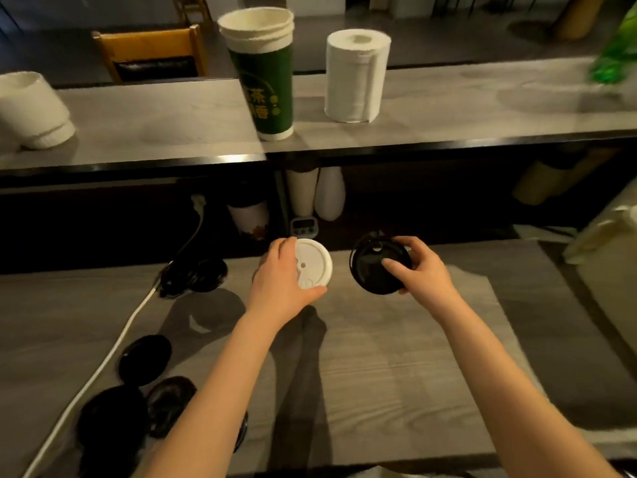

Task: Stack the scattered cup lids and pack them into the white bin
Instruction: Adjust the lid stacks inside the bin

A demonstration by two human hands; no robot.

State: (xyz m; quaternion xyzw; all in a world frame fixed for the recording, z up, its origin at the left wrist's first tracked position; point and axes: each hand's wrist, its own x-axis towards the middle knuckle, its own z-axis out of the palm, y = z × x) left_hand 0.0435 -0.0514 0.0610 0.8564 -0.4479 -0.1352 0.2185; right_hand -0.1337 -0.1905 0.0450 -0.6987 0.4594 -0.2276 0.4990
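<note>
White lid [312, 267] in the left hand [279, 281], black lid [372, 270] in the right hand [420, 270], both held above the centre of the surface [379, 357], near each other but apart. The left hand grips its lid by the rim, fingers over the far edge and thumb at the near one. The right hand lays its thumb on the lid's face and curls its fingers round the right rim. Whether the black lid is single or a few nested cannot be told.

Loose lids, all black, lie at lower left [144, 358] [112, 419] [170, 401], with more at middle left [206, 276] beside a cable [103, 367]. A pale container at the right edge of the frame is probably the bin [610, 270]; its inside is out of view.

Handling, as judged: thin moulded plastic, very light, smooth and springy. It is stiff around the rim and yielding across the face, so a hard squeeze would likely buckle or crack it. The best hold is the rim, pinched between thumb and opposed fingers. Lids should nest only when turned the same way up, and whether white seats on black is unclear. A tall stack may slide apart, so it is best carried clasped round its sides
</note>
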